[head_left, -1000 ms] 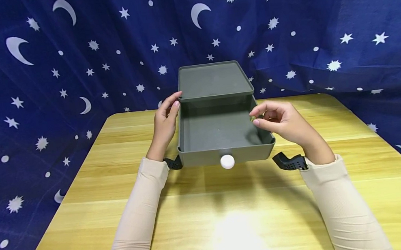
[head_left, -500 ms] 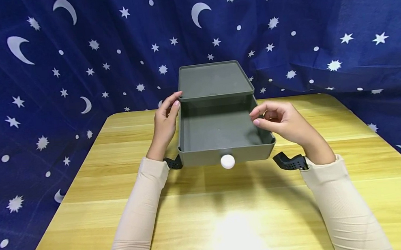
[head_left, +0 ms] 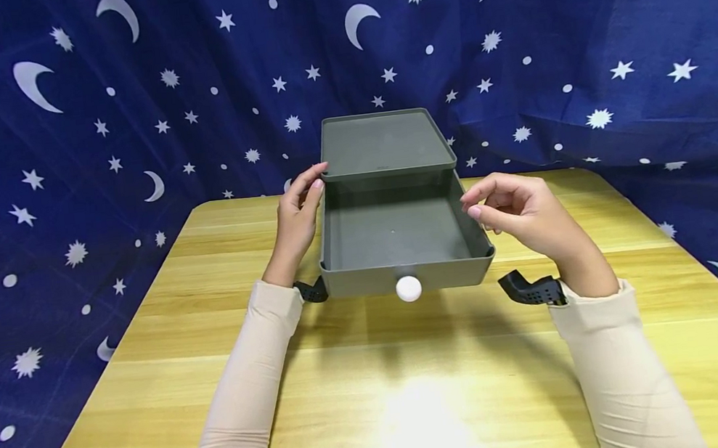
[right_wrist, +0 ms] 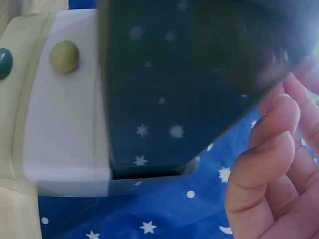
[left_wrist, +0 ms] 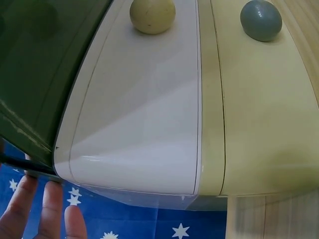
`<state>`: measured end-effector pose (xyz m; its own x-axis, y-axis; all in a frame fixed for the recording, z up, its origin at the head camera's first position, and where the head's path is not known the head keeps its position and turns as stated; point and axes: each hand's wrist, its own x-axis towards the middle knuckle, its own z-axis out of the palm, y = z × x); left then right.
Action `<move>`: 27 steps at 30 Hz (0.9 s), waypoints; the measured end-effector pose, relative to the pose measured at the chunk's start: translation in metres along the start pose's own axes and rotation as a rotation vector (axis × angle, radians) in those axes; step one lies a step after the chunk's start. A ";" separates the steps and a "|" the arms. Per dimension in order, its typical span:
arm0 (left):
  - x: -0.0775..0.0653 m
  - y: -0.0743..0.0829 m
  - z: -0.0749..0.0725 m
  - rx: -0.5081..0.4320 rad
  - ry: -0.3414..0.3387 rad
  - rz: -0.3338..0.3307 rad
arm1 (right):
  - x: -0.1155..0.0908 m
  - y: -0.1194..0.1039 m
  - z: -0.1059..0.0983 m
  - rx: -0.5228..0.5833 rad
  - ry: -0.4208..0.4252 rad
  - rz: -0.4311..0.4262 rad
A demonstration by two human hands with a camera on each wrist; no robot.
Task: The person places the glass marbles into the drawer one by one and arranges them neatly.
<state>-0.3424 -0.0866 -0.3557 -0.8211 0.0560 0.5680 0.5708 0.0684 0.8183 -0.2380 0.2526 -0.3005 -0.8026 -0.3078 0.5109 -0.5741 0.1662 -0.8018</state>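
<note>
A dark grey drawer (head_left: 400,238) with a white knob (head_left: 408,289) stands pulled out of a small drawer cabinet (head_left: 385,142). On the drawer floor only a tiny pale speck shows. My left hand (head_left: 296,223) touches the cabinet's front left corner, its fingers fairly straight along the side. Beside the drawer's right wall, my right hand (head_left: 522,214) hovers with fingers loosely bent and no object visible between thumb and forefinger. In the right wrist view its fingers (right_wrist: 264,169) are apart from the drawer's wall.
Below the pulled-out drawer, the wrist views show a white drawer front (left_wrist: 139,99) with a yellowish knob and a cream drawer front (left_wrist: 264,114) with a grey-blue knob. The cabinet stands on a wooden table (head_left: 254,410) before a dark blue star curtain (head_left: 217,63).
A small yellow-green object pinched in my right fingertips a second ago is out of sight from half a second ago on. The right hand has since moved rightward, off the drawer; the left stays put.
</note>
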 end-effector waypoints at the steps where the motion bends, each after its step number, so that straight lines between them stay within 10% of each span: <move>1: 0.000 0.000 0.000 -0.003 0.000 0.001 | 0.000 -0.001 0.000 0.018 0.006 -0.011; 27: -0.001 -0.001 0.000 -0.003 -0.005 0.005 | -0.019 -0.040 0.029 0.063 -0.143 -0.173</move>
<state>-0.3427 -0.0872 -0.3570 -0.8182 0.0613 0.5717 0.5748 0.0650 0.8157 -0.1949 0.2250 -0.2875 -0.6592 -0.4574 0.5969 -0.6866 0.0423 -0.7258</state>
